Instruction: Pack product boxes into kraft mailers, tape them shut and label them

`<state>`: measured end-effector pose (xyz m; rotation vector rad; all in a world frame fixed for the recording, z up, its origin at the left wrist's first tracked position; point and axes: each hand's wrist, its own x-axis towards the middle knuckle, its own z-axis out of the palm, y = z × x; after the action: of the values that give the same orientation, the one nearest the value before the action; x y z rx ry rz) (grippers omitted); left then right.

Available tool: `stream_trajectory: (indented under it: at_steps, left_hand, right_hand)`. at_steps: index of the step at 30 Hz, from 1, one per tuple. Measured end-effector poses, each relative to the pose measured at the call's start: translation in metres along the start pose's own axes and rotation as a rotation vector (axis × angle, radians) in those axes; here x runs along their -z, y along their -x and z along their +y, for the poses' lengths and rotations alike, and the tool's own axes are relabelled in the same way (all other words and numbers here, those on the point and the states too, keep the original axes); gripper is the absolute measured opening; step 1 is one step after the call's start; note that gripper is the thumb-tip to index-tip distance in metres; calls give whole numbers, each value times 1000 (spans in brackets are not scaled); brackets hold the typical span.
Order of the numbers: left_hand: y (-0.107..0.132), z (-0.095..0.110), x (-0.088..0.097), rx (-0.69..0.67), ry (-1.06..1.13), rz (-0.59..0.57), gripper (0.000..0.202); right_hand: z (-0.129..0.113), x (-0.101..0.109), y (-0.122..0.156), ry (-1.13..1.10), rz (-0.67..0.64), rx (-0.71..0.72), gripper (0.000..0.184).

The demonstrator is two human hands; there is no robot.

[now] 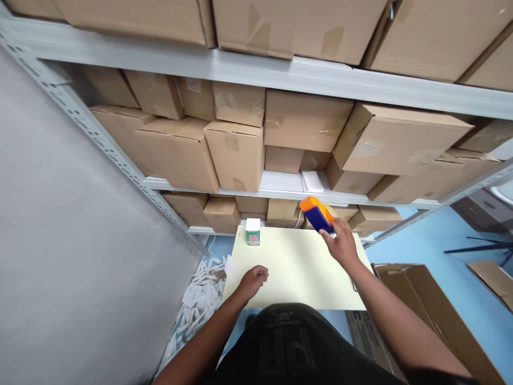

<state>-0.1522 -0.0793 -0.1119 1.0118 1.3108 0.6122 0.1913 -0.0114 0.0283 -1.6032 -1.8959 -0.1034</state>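
My right hand (340,243) grips an orange and dark-blue box-like item (318,215), held tilted above the far right part of the pale yellow tabletop (288,267). Thumb and fingers close on its lower end, so its exact kind is not clear. Over the near left of the table, my left hand (253,282) is closed with fingers curled in, and nothing shows in it. A small green and white box (253,232) stands upright at the table's far left corner, apart from both hands.
Metal shelving (256,69) packed with cardboard boxes (236,155) rises behind the table. White paper scraps (202,294) lie on the floor at left, beside a grey wall (80,240). A large open carton (425,305) stands at right.
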Motion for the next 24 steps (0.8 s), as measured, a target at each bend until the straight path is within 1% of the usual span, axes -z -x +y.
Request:
stream_trajectory:
  at_steps: [2,4,6,9,13,16,18,21,24]
  left_hand:
    - [-6,2,-8,-2,-24,-21,37]
    - [-10,2,-17,-1,-50,-41,38]
    - [-14,1,-27,7,-82,-50,39]
    - [-17,0,-41,20,-128,-50,41]
    - [-12,0,-52,12,-204,-36,39]
    - [-3,0,-53,2,-235,-18,38]
    - [2,0,-50,1,-241,-2,38]
    - [9,-3,-46,3,-245,28,38]
    - [14,-6,-45,6,-232,52,37]
  right_hand:
    - [26,-4,53,35,-50,-99,40]
    - [51,-17,97,82,-125,-173,38]
    - [74,-34,129,137,-217,-217,35]
    - [101,-61,162,195,-313,-283,30]
    - [124,-92,192,223,-396,-325,29]
    - [133,-108,212,205,-463,-318,28]
    - [137,-115,221,184,-489,-326,28]
    - [137,-114,224,137,-481,-359,30]
    - [131,-101,208,56,-446,-355,34]
